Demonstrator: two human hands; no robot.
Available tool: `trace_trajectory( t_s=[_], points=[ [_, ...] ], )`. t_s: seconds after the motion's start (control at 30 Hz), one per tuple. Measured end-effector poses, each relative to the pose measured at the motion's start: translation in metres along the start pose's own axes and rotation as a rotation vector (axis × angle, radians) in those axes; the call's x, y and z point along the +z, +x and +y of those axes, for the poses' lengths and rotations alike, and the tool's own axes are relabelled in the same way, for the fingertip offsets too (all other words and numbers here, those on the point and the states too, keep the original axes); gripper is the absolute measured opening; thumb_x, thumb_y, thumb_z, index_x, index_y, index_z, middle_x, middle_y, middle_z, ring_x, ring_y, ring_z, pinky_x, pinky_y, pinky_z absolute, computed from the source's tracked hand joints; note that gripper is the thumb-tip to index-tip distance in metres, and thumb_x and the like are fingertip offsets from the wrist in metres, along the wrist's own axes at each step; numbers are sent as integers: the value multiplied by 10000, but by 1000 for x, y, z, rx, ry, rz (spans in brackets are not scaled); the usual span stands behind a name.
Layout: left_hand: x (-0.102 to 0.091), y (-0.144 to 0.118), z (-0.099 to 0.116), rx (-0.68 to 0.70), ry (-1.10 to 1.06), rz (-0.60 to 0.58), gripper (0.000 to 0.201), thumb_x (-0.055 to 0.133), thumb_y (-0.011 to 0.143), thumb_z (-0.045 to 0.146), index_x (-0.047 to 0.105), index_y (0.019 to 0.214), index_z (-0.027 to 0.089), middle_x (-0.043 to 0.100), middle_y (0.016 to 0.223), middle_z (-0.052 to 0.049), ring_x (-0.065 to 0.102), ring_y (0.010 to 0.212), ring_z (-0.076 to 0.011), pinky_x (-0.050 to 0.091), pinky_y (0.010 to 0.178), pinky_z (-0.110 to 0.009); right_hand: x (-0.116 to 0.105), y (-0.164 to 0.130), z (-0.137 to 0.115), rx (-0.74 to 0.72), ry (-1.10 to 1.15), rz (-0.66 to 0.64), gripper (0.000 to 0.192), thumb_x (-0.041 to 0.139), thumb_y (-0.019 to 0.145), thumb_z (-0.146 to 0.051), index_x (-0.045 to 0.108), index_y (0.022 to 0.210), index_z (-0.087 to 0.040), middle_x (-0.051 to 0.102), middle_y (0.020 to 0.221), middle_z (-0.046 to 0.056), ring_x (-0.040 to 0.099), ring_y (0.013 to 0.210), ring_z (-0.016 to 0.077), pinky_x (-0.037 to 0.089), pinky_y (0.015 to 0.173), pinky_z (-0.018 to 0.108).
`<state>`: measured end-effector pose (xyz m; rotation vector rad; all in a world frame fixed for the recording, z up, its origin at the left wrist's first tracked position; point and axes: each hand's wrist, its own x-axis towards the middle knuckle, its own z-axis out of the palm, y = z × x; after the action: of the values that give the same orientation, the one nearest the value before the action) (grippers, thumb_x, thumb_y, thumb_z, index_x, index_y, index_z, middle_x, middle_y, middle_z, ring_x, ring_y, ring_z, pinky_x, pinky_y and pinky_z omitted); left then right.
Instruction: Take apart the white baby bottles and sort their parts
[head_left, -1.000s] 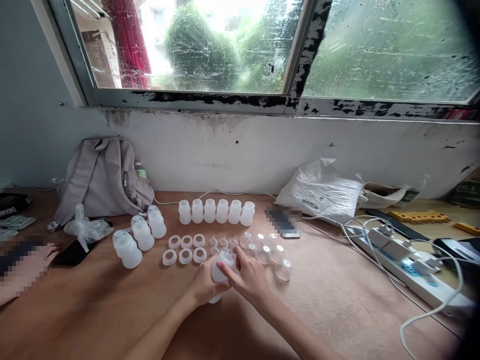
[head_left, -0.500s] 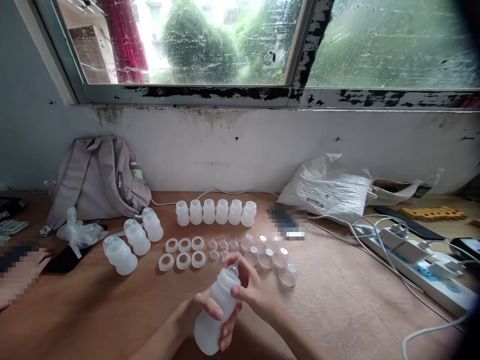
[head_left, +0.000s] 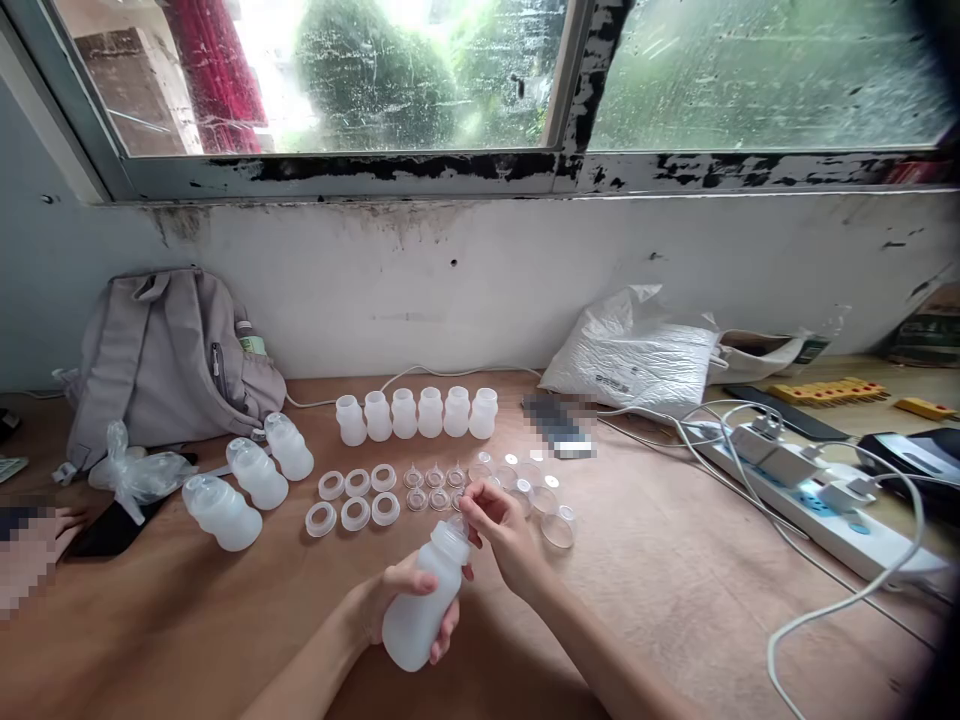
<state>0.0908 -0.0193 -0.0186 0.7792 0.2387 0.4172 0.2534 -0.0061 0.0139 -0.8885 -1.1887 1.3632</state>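
Done: 3 capped bottles on worktop, left.
In hand: left hand grip closed round bottle, above worktop; right hand fingers pinch its top.
Left: 6 open bottles, rings, caps.

The left hand holds a translucent white bottle tilted above the desk. The right hand pinches the nipple at the bottle's top. Farther away lie six small bottles in a row, white rings and clear caps.
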Motion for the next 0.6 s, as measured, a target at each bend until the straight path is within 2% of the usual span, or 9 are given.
trace_trajectory(
  t_s=[0.07,0.17,0.27,0.4,0.47,0.6],
  points=[
    [-3,1,-2,1,0,10,501,544,698,479,442,1059,146,564,655,-23,548,458,-127,419,450,-240,-1,1,-2,28,25,-17,265,621,701,-397,467,643,-189,391,515,-62,345,427,66,302,357,190],
    [-8,4,-5,-22,-38,39,613,413,724,622,424,1111,147,565,656,-28,561,442,-140,415,425,-241,-1,2,-6,45,65,-38,262,620,697,-406,483,639,-190,393,503,-60,360,425,76,356,337,203],
    [-12,6,-6,-45,-70,65,662,297,738,673,434,1111,144,578,653,-39,578,433,-159,419,400,-245,0,2,-9,38,86,-61,237,606,711,-400,507,657,-192,398,504,-56,383,434,88,395,333,220],
    [-12,6,-4,-29,-80,78,657,246,749,675,444,1106,159,591,671,-42,597,450,-171,427,398,-245,-2,3,-8,22,80,-83,197,577,741,-385,550,709,-192,458,562,-32,442,475,105,412,362,229],
    [-11,6,-4,-12,-77,88,636,234,764,655,433,1126,171,594,687,-43,601,457,-176,426,394,-245,-5,5,-6,-3,45,-43,178,577,745,-370,585,758,-193,511,629,-11,481,534,114,431,425,235],
    [-8,7,-2,6,-85,135,572,263,783,596,443,1122,172,585,731,-53,594,501,-171,435,409,-256,-13,9,-2,-105,-17,116,166,591,745,-319,606,871,-212,597,787,17,543,738,142,447,649,261]
  ],
)
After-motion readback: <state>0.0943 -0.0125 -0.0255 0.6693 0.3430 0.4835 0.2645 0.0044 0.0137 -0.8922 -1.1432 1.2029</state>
